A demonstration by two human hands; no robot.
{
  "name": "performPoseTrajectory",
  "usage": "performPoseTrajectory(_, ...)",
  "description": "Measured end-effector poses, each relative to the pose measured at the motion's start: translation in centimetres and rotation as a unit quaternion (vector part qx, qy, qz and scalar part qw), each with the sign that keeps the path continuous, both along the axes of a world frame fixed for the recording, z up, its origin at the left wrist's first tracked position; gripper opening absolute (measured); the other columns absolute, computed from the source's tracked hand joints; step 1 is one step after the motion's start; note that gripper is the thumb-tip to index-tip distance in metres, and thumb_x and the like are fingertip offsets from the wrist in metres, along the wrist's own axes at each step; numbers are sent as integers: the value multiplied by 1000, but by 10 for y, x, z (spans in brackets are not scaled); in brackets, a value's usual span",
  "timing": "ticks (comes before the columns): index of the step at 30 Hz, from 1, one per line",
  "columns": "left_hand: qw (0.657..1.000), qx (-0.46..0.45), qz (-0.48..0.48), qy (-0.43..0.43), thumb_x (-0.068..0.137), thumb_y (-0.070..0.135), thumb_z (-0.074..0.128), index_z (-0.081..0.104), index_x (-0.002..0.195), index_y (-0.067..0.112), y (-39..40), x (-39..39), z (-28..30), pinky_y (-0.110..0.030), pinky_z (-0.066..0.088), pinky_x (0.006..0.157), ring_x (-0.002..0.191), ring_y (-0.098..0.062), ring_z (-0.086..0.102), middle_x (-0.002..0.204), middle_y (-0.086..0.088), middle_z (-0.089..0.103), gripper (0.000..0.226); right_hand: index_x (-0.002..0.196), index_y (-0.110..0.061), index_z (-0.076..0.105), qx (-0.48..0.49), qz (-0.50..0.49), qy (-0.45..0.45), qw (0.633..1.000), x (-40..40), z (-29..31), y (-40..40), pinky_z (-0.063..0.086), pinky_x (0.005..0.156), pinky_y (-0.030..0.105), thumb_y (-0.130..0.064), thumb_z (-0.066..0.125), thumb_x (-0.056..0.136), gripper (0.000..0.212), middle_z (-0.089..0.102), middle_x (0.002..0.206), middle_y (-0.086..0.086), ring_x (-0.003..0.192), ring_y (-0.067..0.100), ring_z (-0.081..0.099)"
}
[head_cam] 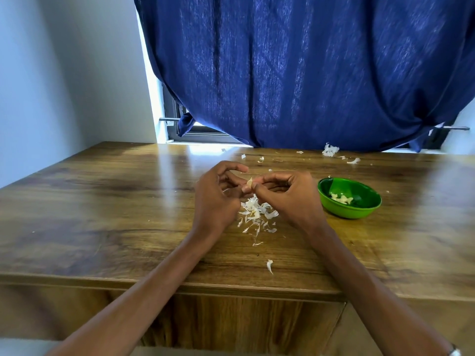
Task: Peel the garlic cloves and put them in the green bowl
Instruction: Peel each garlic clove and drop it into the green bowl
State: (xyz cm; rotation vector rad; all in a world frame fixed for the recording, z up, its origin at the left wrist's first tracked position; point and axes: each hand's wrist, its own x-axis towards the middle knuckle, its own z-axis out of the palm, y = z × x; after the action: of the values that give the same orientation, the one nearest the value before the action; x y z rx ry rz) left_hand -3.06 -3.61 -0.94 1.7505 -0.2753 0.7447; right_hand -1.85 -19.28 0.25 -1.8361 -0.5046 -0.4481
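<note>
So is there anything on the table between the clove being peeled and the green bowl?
Nothing visible. The small pale garlic clove, pinched between both hands, has bare wooden table between it and the round green bowl, beyond the right hand.

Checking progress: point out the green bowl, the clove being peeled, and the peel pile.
bowl (334, 211), head view, outer front wall.
clove (248, 185), head view, pale part showing between the fingertips.
peel pile (254, 210), head view, middle of the heap.

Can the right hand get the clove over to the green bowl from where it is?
Probably yes. The right hand pinches the garlic clove together with the left hand, and the green bowl sits just to its right on the wooden table, with only bare tabletop between them.
</note>
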Motion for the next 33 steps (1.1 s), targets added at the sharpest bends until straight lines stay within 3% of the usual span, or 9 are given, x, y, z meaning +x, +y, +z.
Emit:
performPoseTrajectory(8, 998, 9, -13, 62, 75, -13, 79, 70, 89, 17, 3, 3, -1, -18, 57, 65, 71, -5, 72, 66, 7, 69, 34, 83, -12, 78, -41, -5, -23, 999, -2, -1, 0, 57, 60, 18, -13, 81, 77, 6, 75, 70, -5, 61, 3, 68)
performPoseTrajectory(11, 997, 8, -17, 78, 74, -13, 79, 68, 86, 19, 5, 6, -3, -24, 60, 67, 70, -11, 73, 67, 0, 70, 35, 82, -12, 77, -52, 9, -18, 998, -3, -2, -1, 54, 57, 14, -15, 81, 76, 8, 74, 70, -6, 58, 0, 65)
performPoseTrajectory(13, 996, 9, -23, 82, 74, -14, 79, 68, 85, 17, 5, 6, -4, -27, 61, 67, 68, -12, 73, 67, -2, 70, 34, 81, -12, 76, -59, 21, -9, 998, -5, -1, -1, 53, 56, 14, -25, 79, 71, 16, 74, 71, -3, 58, 0, 64)
performPoseTrajectory(18, 995, 9, -40, 88, 74, -15, 78, 66, 83, 17, 5, 7, -5, -28, 61, 66, 64, -10, 71, 64, 3, 69, 36, 78, -12, 73, -65, 32, 3, 997, -4, -1, -1, 53, 55, 14, -13, 80, 75, 7, 73, 72, 0, 58, 0, 61)
performPoseTrajectory(23, 992, -9, -63, 108, 77, -16, 76, 65, 83, 14, 6, 9, -5, -24, 58, 60, 59, -9, 71, 57, 7, 67, 34, 80, -12, 71, -63, 46, 20, 997, -4, -1, -1, 53, 57, 17, -20, 77, 73, 12, 68, 71, -3, 59, -1, 57)
performPoseTrajectory(26, 987, -43, -90, 125, 79, -13, 76, 64, 86, 13, 7, 8, -5, -23, 57, 60, 60, -11, 72, 61, 3, 69, 30, 80, -15, 70, -67, 40, 6, 997, -3, -1, -1, 53, 58, 16, -15, 73, 81, 3, 68, 71, -3, 60, -2, 58)
performPoseTrajectory(29, 979, -103, -105, 139, 80, -10, 76, 65, 90, 10, 6, 6, -2, -26, 57, 64, 63, -14, 73, 67, -2, 73, 25, 77, -22, 69, -46, 31, -5, 998, -2, -1, -1, 50, 57, 11, -5, 69, 89, 21, 69, 64, -12, 59, -5, 61)
performPoseTrajectory(33, 977, -140, -83, 139, 80, -5, 80, 66, 97, 6, 4, 4, 1, -33, 61, 64, 73, -23, 76, 81, -14, 76, 25, 89, -27, 72, -20, 14, 0, 1000, 0, -1, -2, 54, 61, 13, -12, 65, 96, 18, 74, 73, -17, 65, 0, 68)
